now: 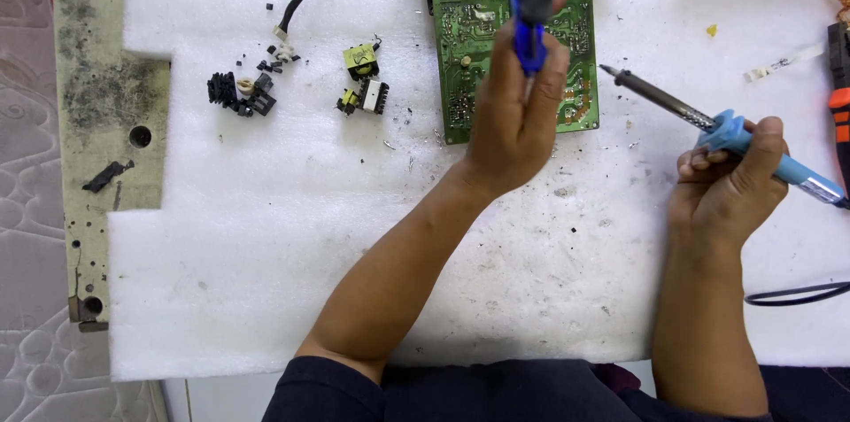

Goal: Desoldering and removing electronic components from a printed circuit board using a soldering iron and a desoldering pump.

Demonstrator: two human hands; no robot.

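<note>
two forearms in dark sleeves reach over a white foam sheet (266, 236) on the worktop. left hand (513, 121), grip closed around one blue desoldering pump (530, 19), long axis upright, over one green circuit board (496, 32). right hand (730, 183), grip closed on one blue-handled soldering iron (708, 125), tip pointing up-left, lying right of the board. two yellow-taped transformers (363, 77) lie left of it.

Your one camera sits on your head, looking almost straight down and close at the white foam sheet (266, 236) on the tabletop; the sheet's near edge crosses the bottom, your forearms entering from there.
</note>
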